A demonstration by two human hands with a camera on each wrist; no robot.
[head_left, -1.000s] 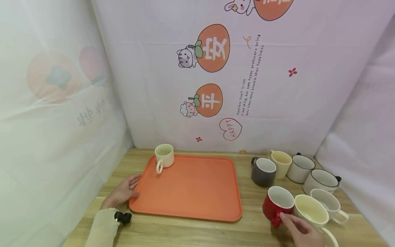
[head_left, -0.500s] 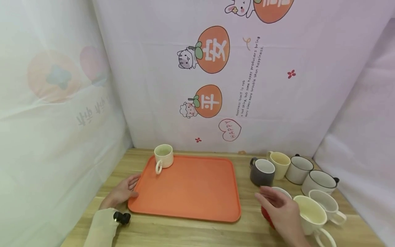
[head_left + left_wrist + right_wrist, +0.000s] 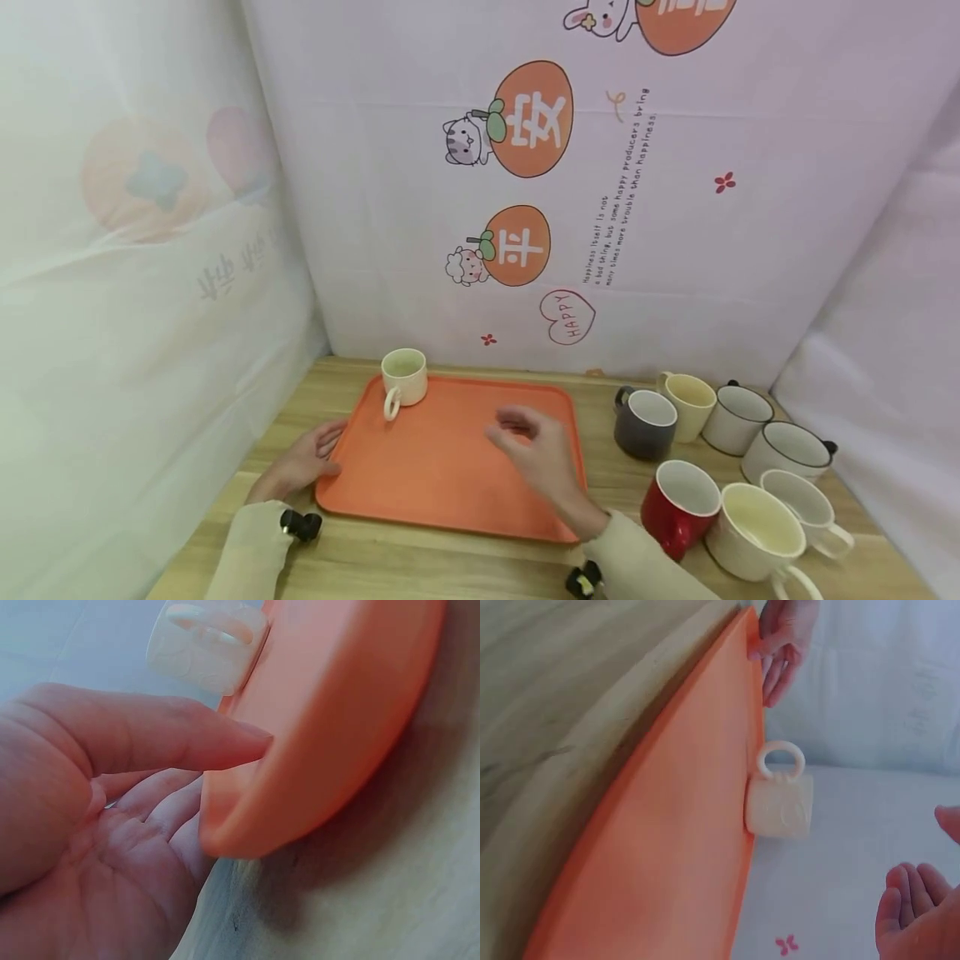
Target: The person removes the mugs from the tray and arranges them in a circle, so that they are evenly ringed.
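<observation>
An orange tray [image 3: 450,458] lies on the wooden table. My left hand [image 3: 303,458] holds its left edge; in the left wrist view the thumb [image 3: 225,742] lies over the rim and the fingers reach along the outer side. A cream cup [image 3: 405,379], pale green inside, stands upright in the tray's far left corner, its handle toward me. Over the tray's right half is my right hand [image 3: 543,458], fingers loosely curved with a gap to the thumb and nothing between them. In the right wrist view this hand [image 3: 922,915] shows only at the right edge.
Right of the tray stand a red mug [image 3: 678,508], a dark grey mug [image 3: 643,425], a yellow mug [image 3: 690,406], a large cream mug [image 3: 753,537] and several white cups [image 3: 787,450]. Printed white cloth [image 3: 420,208] walls the table's back and sides.
My right hand has let go of the red mug's handle and moved left, over the tray. The red mug stays among the others. My left hand keeps its place at the tray's edge.
</observation>
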